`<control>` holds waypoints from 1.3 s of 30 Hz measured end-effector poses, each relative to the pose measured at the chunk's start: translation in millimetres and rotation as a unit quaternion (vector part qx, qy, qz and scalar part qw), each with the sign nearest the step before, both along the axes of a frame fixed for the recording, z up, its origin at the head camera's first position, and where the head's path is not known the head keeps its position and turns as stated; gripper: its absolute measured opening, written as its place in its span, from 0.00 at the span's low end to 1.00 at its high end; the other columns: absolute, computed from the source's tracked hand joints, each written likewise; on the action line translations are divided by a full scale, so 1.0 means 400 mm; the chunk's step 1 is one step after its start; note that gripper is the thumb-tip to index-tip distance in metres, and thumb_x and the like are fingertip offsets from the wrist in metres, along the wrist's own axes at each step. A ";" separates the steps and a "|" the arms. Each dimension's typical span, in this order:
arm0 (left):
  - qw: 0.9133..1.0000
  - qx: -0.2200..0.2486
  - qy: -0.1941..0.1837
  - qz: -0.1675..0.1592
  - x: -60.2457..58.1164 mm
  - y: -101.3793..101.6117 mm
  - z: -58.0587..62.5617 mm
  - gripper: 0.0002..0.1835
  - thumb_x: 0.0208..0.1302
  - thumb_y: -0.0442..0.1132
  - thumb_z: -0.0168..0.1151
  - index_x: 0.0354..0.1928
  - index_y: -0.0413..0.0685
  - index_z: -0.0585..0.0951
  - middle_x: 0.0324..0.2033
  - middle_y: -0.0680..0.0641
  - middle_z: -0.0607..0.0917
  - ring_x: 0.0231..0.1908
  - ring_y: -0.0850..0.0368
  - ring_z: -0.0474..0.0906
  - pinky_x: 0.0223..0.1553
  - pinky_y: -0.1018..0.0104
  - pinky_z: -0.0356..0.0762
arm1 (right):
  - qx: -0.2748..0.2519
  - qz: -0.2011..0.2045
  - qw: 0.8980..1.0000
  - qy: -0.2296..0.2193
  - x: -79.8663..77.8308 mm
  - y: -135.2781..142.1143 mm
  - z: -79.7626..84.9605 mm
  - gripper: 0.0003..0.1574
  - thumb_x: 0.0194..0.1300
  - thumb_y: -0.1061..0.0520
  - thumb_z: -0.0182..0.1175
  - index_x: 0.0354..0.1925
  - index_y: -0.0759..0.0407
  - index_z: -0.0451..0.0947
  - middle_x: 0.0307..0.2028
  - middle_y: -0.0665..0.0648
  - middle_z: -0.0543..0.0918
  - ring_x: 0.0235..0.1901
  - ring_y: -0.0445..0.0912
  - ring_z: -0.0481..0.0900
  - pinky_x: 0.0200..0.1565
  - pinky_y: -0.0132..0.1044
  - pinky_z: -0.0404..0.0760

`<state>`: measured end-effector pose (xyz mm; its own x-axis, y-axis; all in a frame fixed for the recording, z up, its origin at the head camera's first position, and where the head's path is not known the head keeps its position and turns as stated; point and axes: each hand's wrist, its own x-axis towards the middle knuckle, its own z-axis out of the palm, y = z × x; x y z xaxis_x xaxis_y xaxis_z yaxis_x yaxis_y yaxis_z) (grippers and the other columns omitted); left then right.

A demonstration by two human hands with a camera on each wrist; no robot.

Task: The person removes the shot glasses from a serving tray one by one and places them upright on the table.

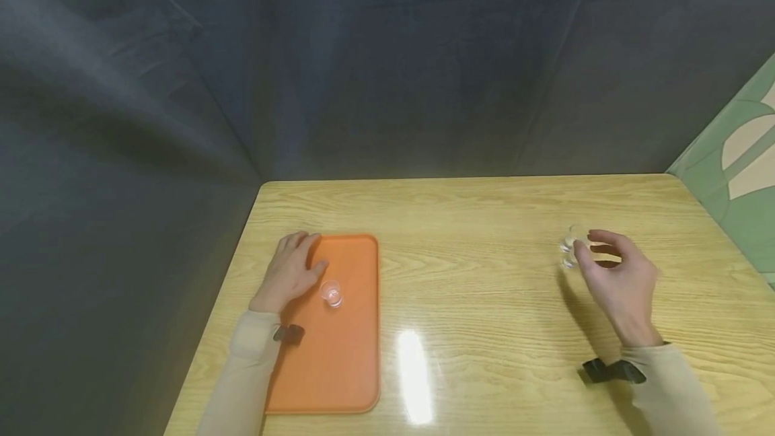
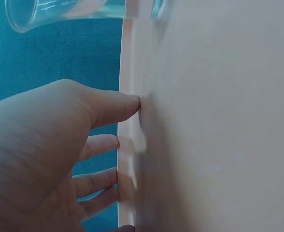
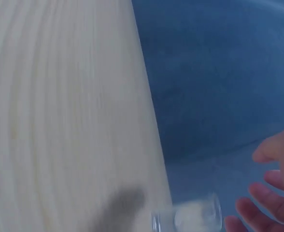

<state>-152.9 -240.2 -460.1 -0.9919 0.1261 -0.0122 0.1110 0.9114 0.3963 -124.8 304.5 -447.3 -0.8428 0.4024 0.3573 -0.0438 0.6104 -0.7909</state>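
Note:
My left hand [image 1: 290,276] is over the upper left corner of an orange tray [image 1: 339,362], fingers loosely spread near its rim. The left wrist view shows the thumb tip [image 2: 132,102] right at the tray surface. A small clear glass [image 1: 331,294] stands on the tray just beyond the thumb. On the right of the table, my right hand [image 1: 622,281] is by a clear glass [image 1: 567,254], thumb and fingers spread apart. In the right wrist view, the fingers [image 3: 260,212] lie past the rim of that glass [image 3: 188,217], with a gap between.
Both stand on a light wood-grain table [image 1: 472,274]. A dark curtain [image 1: 424,73] rises along its back and left sides. At the right edge is a green patterned panel [image 1: 745,173]. Light glares off the table [image 1: 414,375] to the right of the tray.

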 end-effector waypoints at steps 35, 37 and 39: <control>1.000 -0.003 0.000 -0.003 0.000 -0.005 -0.004 0.35 0.75 0.49 0.63 0.78 0.42 0.70 0.76 0.31 0.68 0.78 0.31 0.58 0.76 0.33 0.64 | -0.012 0.275 0.958 -0.081 0.039 -0.296 -0.054 0.14 0.72 0.56 0.70 0.52 0.61 0.87 0.48 0.58 0.92 0.41 0.40 0.88 0.43 0.31 0.88; 1.000 -0.002 -0.001 -0.002 -0.001 -0.005 -0.006 0.35 0.75 0.49 0.64 0.78 0.43 0.70 0.76 0.32 0.68 0.78 0.31 0.58 0.75 0.33 0.64 | -0.012 0.283 0.955 -0.085 0.041 -0.310 -0.056 0.14 0.72 0.57 0.70 0.52 0.61 0.87 0.48 0.58 0.92 0.42 0.42 0.89 0.43 0.32 0.89; 1.000 -0.001 -0.001 -0.002 -0.001 -0.005 -0.008 0.35 0.75 0.49 0.63 0.78 0.43 0.70 0.76 0.32 0.68 0.78 0.31 0.58 0.75 0.33 0.65 | -0.016 0.292 0.952 -0.087 0.043 -0.324 -0.056 0.14 0.71 0.58 0.70 0.52 0.61 0.87 0.49 0.58 0.91 0.42 0.44 0.89 0.43 0.33 0.89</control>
<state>-153.5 -242.0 -463.3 -0.9914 0.1303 -0.0139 0.1143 0.9119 0.3941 -107.8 174.8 -469.9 -0.9714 -0.1451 0.1880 -0.2359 0.4973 -0.8349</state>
